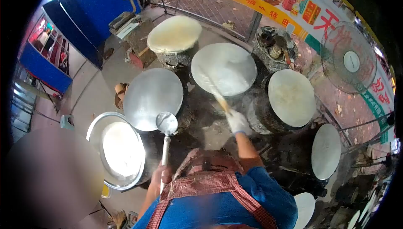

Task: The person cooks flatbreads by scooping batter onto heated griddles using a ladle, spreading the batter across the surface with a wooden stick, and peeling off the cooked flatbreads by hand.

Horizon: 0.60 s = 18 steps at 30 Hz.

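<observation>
My left hand [161, 174], bare, is closed round the long pale handle of a ladle [167, 123]. The ladle's round bowl is coated white and hangs over the front edge of a grey round griddle [152, 94]. A white glove covers my right hand [237, 123], which grips a wooden-handled spreader [221, 100]. Its pale far end reaches onto the middle griddle [231, 63], where a whitish layer covers the surface; that end is blurred. Left of the ladle stands a wide metal basin [95, 131] with white batter [121, 149] in it.
Around me more griddles stand on drum-like stoves: one with a thick pale layer [174, 34], one pale-topped at right [291, 98], another lower right [326, 151]. Behind are a pot of utensils [275, 46], a fan [350, 61] and a printed banner [289, 2]. A blurred round shape covers the lower left.
</observation>
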Available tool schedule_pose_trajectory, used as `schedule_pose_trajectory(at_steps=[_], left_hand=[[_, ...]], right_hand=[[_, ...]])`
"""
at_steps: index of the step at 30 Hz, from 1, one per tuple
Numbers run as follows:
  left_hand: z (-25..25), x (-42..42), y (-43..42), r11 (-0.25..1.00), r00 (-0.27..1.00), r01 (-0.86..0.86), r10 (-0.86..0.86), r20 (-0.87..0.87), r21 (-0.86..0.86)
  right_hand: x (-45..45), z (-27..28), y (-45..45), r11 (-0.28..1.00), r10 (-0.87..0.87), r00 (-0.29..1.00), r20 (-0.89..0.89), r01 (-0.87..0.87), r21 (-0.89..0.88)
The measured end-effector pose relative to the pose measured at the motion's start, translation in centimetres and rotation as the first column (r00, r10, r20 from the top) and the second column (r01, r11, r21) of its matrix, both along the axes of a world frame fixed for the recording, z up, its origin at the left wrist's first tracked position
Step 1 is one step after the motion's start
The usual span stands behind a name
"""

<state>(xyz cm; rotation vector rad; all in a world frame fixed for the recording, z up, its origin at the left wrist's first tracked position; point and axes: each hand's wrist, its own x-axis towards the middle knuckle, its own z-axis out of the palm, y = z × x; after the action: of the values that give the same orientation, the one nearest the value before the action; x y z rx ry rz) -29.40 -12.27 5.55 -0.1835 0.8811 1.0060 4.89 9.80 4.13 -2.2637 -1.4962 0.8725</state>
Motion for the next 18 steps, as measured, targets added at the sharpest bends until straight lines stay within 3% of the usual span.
schedule_pose_trajectory(at_steps=[1,2,3,4,5,6,7,9,10,11,12,14,15,16,17,18], left_hand=[[-0.4,-0.3,0.2,0.998,0.996,0.018,-0.023,-0.085,-0.058],[-1.0,-0.2,0.0,0.984,0.997,0.077,-0.079,0.002,0.162],[0.1,0.1,0.2,0.968,0.985,0.086,-0.118,0.126,0.236],[0.0,0.2,0.3,0.973,0.989,0.085,-0.110,0.103,0.216],[-0.2,0.3,0.4,0.978,0.991,0.088,-0.104,0.081,0.188],[-0.1,1.1,0.9,1.000,0.999,0.023,-0.023,-0.027,0.013],[0.3,1.8,1.5,0.998,0.998,0.051,-0.050,-0.032,0.046],[-0.5,2.2,2.5,1.000,0.977,0.002,-0.002,0.211,0.000],[-1.8,1.6,2.7,1.000,0.978,0.026,-0.022,0.209,-0.013],[-3.2,0.8,2.2,0.998,0.978,0.047,-0.040,0.205,-0.028],[-4.0,0.9,2.3,0.990,1.000,-0.007,0.008,0.007,-0.143],[-2.6,1.4,3.7,0.985,0.984,0.164,-0.159,-0.083,0.050],[-2.6,1.5,3.2,0.973,0.974,0.216,-0.208,-0.092,0.085],[-2.4,2.0,3.7,0.979,0.979,0.199,-0.198,-0.049,0.031],[-2.5,2.7,4.4,0.980,0.979,0.197,-0.197,-0.041,-0.003],[-2.4,4.7,5.6,0.972,0.987,0.154,-0.144,0.068,-0.180]], right_hand=[[3.5,-8.3,0.7,0.991,-0.023,0.999,-0.046,0.029,0.127],[5.8,-7.9,1.2,0.987,0.010,0.998,0.054,-0.018,0.158],[8.0,-7.3,1.6,0.981,0.035,0.987,0.159,-0.064,0.185],[10.2,-6.7,2.1,0.972,0.050,0.963,0.264,-0.108,0.207],[9.9,-5.0,3.2,0.956,-0.108,0.994,0.032,0.095,0.276],[8.8,-5.5,5.2,0.939,-0.191,0.979,-0.068,0.203,0.279],[7.4,-6.1,6.1,0.911,-0.272,0.949,-0.159,0.307,0.274],[4.5,-6.6,5.3,0.977,0.024,0.979,0.204,-0.066,0.203],[4.6,-6.6,3.4,0.921,0.121,0.938,0.326,-0.229,0.316],[5.3,-7.1,2.1,0.834,0.068,0.934,0.350,-0.246,0.494],[6.0,-7.6,0.9,0.714,0.009,0.925,0.379,-0.271,0.646],[10.6,-8.6,3.7,0.719,-0.090,0.996,-0.023,0.081,0.690],[11.5,-6.0,5.0,0.895,-0.115,0.987,-0.114,0.153,0.419],[12.4,-3.4,6.4,0.982,-0.151,0.979,-0.138,0.164,0.088],[12.3,-5.7,8.5,0.924,-0.197,0.975,-0.099,0.218,0.314],[10.7,-3.6,7.1,0.977,-0.154,0.988,0.014,0.150,0.151]])
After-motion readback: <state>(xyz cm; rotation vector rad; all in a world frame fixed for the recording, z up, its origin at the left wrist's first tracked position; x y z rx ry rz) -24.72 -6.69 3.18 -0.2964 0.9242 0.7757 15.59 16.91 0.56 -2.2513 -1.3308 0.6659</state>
